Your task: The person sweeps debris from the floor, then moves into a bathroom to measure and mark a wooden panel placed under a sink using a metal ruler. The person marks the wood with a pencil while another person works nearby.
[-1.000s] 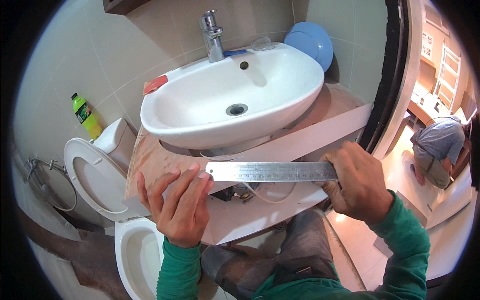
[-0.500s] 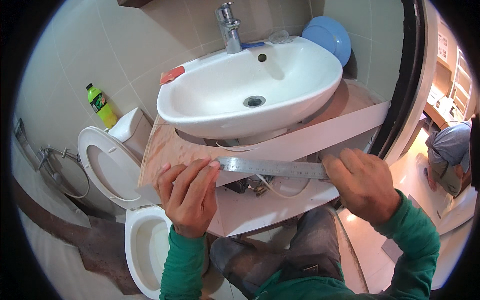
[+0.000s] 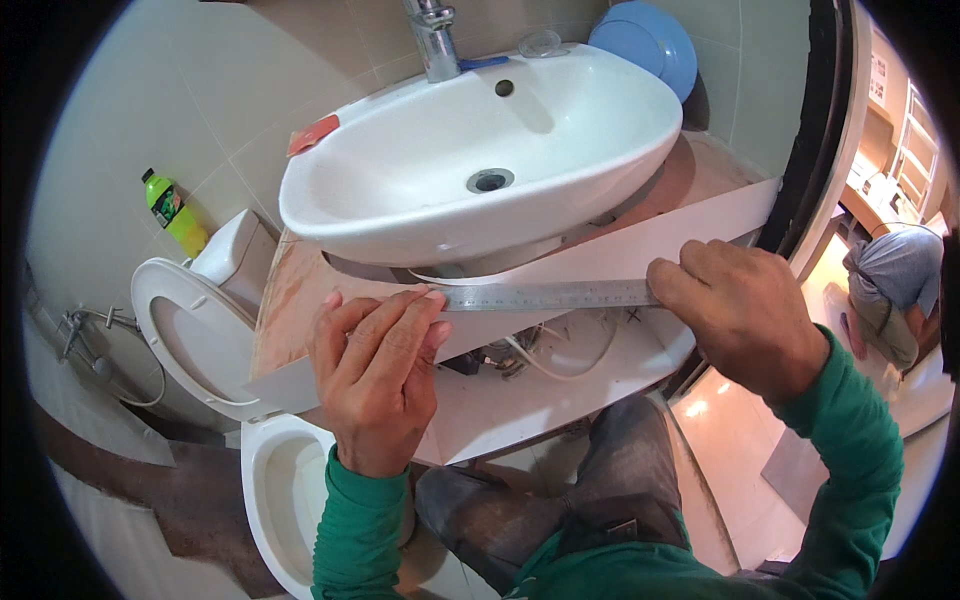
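Steel ruler (image 3: 550, 296), shown approx. level, spans betw. two bare hands set well apart. Its R end is gripped in the R hand (image 3: 745, 315), fingers curled over; its L end is met by the fingertips of the L hand (image 3: 378, 390), though whether it is pinched there or merely steadied cannot be told. Just behind, a white front panel (image 3: 710, 222) is seen; contact w/ the ruler cannot be confirmed. Below the panel, dark fittings (image 3: 503, 356) and a white hose (image 3: 570, 374) are exposed.

Risks (judged): the ruler could be tilted or slid sideways if the L fingertips slip, support there being poss. slight; markings at the R end are covered by the grip, so a misreading could be caused. If dropped, it could be knocked against the fittings or hose.

Farther back, a bare wood countertop (image 3: 290, 300) is overhung by a white sink (image 3: 400, 195), w/ a red piece (image 3: 314, 134) laid on its L rim and a chrome faucet (image 3: 436, 48) mounted behind. At L, a raised toilet lid (image 3: 195, 330) and a green-yellow bottle (image 3: 177, 216) are visible. Beyond the doorway, far R, a crouched person (image 3: 893, 285) is seen.
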Motion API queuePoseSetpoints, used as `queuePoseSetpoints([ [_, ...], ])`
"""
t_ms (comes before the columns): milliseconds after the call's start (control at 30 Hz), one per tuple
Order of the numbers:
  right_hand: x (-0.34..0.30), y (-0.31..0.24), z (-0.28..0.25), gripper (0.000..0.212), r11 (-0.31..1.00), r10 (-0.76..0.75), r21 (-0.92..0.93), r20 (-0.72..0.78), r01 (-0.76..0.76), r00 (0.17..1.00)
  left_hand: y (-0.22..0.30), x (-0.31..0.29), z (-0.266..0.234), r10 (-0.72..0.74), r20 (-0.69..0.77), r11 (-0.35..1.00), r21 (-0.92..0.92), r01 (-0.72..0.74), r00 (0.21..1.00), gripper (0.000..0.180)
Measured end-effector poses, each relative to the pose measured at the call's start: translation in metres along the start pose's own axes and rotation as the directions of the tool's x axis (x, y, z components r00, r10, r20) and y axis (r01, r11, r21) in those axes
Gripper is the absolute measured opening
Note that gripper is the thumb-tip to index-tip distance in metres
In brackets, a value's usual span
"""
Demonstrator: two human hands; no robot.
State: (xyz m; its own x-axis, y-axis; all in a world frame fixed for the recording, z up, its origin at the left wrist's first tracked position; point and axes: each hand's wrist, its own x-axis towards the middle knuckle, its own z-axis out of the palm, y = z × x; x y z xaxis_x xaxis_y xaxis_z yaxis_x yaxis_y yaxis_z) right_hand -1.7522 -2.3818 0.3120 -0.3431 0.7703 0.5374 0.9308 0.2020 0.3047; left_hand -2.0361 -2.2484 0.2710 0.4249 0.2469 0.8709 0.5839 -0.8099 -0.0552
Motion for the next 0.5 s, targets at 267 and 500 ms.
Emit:
queuePoseSetpoints([
  [267,0.004,0.006,0.013,0.016,1.0,0.005,-0.01,0.012,-0.005,1.0,0.007,0.009,-0.007,-0.044,0.099,0.999,-0.012,0.046,0.994,0.015],
  [500,0.009,0.019,0.023,0.013,1.0,-0.015,0.018,0.001,0.015,1.0,0.005,0.014,-0.008,-0.054,0.131,0.996,-0.063,0.062,0.99,0.013],
])
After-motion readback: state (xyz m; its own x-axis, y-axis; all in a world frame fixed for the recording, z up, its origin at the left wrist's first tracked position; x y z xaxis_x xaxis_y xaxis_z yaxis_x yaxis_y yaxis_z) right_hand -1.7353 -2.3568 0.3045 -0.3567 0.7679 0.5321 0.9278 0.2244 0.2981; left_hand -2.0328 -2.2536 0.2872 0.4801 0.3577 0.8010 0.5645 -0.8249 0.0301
